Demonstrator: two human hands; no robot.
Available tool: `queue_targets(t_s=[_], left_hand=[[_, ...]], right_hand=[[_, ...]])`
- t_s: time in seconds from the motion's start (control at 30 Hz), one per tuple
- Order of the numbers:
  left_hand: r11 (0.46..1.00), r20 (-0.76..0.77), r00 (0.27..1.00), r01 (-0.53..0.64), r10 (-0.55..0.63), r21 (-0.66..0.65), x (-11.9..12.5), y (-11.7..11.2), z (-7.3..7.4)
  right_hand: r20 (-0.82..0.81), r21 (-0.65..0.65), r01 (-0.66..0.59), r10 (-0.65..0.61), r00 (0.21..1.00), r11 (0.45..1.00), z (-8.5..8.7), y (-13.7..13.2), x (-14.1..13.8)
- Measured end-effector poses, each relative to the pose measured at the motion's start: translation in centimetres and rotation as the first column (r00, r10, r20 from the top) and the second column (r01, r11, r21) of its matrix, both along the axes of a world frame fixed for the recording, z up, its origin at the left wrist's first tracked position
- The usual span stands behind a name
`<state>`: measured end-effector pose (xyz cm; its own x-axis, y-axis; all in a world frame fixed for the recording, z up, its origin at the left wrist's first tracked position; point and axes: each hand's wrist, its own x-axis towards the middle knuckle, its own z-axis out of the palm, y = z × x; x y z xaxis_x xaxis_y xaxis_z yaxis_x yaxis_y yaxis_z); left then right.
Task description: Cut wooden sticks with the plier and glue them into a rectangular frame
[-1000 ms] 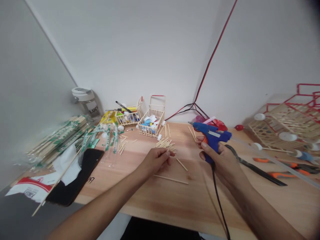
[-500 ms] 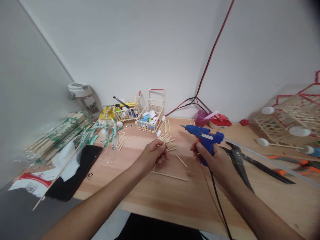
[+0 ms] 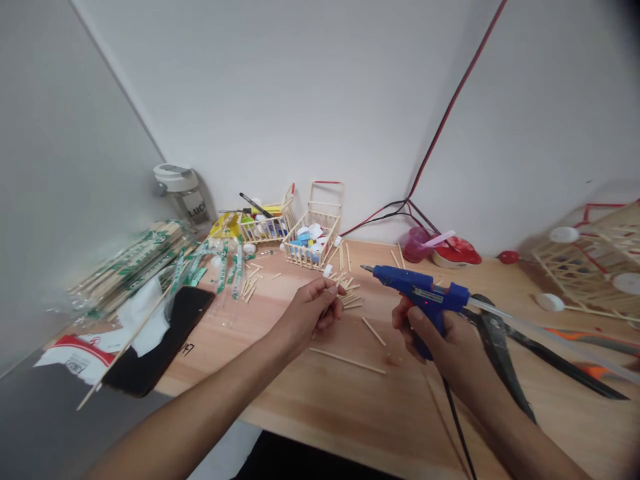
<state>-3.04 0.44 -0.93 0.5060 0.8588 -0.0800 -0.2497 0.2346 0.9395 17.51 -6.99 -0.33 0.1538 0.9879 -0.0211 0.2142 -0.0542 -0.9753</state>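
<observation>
My right hand (image 3: pixel 440 337) grips a blue hot glue gun (image 3: pixel 423 293) with its nozzle pointing left and a clear glue stick trailing to the right. My left hand (image 3: pixel 313 312) is closed in a pinch on a short wooden stick just left of the nozzle, above a small heap of cut sticks (image 3: pixel 347 293) on the wooden table (image 3: pixel 310 387). A longer stick (image 3: pixel 347 361) lies on the table below my hands.
Two small stick-built baskets (image 3: pixel 313 233) with bottle caps stand at the back. Packs of chopsticks (image 3: pixel 130 263), a black phone (image 3: pixel 160 340) and a jar (image 3: pixel 181 193) are at left. Scissors (image 3: pixel 493 337), a red lid (image 3: pixel 456 252) and a larger stick frame (image 3: pixel 590 260) lie at right.
The view shifted a little. The glue gun has dropped slightly and stays close to the left hand, which still pinches its stick.
</observation>
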Motion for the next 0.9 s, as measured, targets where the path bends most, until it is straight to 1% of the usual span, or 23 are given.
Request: queue_targets(t_s=[0.23,0.43,0.67,0.8,0.9], left_hand=[[1.000,0.052,0.999,-0.005,0.004,0.013,0.02,0.00,-0.27],[1.000,0.053,0.998,0.026,-0.025,-0.012,0.00,-0.06,-0.06],[0.999,0.069,0.996,0.051,-0.051,0.003,0.06,-0.07,-0.17],[0.998,0.068,0.996,0.056,-0.056,-0.003,0.04,-0.11,0.03],[0.999,0.062,0.997,0.053,-0.052,-0.007,0.03,-0.14,0.19]], right_hand=[[0.080,-0.006,-0.033,0.034,0.996,0.999,0.05,-0.28,-0.16],[0.054,-0.025,-0.071,0.072,0.996,0.997,-0.27,-0.32,-0.24],[0.134,-0.061,-0.031,0.039,0.990,0.998,-0.17,-0.46,-0.36],[0.172,-0.078,-0.013,0.026,0.985,0.997,-0.03,-0.46,-0.47],[0.178,-0.076,-0.013,0.027,0.984,0.997,-0.25,-0.41,-0.43]])
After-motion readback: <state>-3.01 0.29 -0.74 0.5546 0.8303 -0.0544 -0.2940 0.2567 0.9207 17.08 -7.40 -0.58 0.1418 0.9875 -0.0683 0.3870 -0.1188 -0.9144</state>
